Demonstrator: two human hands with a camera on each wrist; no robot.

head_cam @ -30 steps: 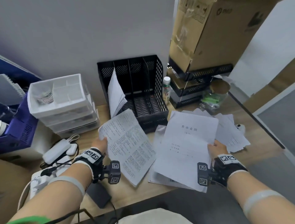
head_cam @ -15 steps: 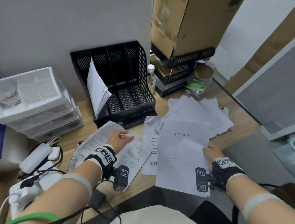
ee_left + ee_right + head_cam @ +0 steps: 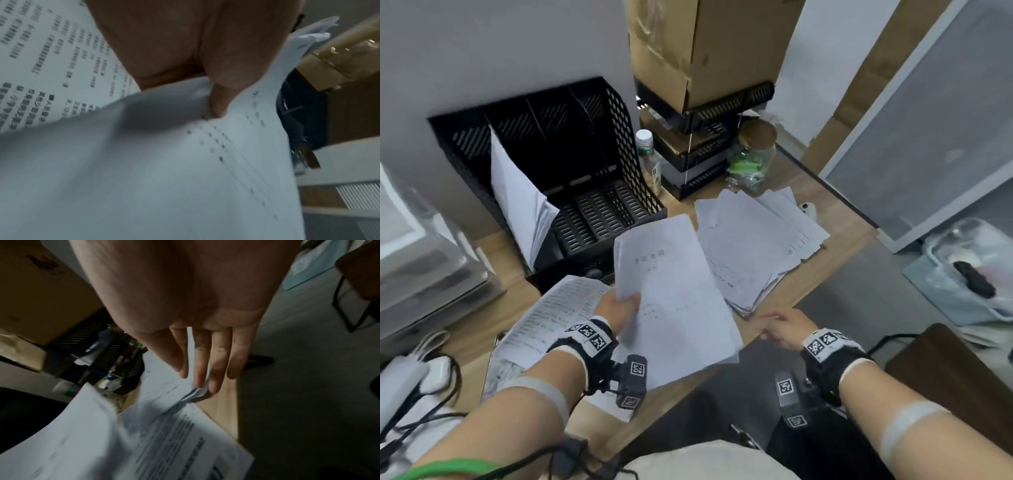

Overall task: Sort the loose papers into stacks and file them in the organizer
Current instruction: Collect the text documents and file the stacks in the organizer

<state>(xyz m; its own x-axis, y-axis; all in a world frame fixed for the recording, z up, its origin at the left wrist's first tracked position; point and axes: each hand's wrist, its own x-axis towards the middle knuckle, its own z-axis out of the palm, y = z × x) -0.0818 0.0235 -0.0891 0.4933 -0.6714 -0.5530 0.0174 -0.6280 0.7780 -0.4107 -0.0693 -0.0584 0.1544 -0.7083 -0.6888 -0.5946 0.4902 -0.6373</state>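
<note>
My left hand (image 3: 627, 302) pinches the near left edge of a white title sheet (image 3: 671, 294) held above the desk; in the left wrist view the thumb (image 3: 219, 99) presses on this sheet (image 3: 185, 162). A densely printed sheet (image 3: 551, 315) lies on the desk under that hand. My right hand (image 3: 774, 325) is empty with straight fingers (image 3: 218, 369), their tips at the near corner of the loose paper pile (image 3: 753, 246). The black mesh organizer (image 3: 592, 144) stands at the back, with papers (image 3: 517, 205) leaning in its leftmost slot.
A bottle (image 3: 649, 150), stacked black trays under a cardboard box (image 3: 705, 51) and a cork-lidded jar (image 3: 753, 154) stand right of the organizer. White drawers (image 3: 414, 257) and a power strip with cables (image 3: 400, 377) fill the left. A dark chair (image 3: 945, 377) is at the right.
The title sheet passed from my right hand to my left, which had laid the printed sheet on the desk. My right hand let go and now hovers open by the pile.
</note>
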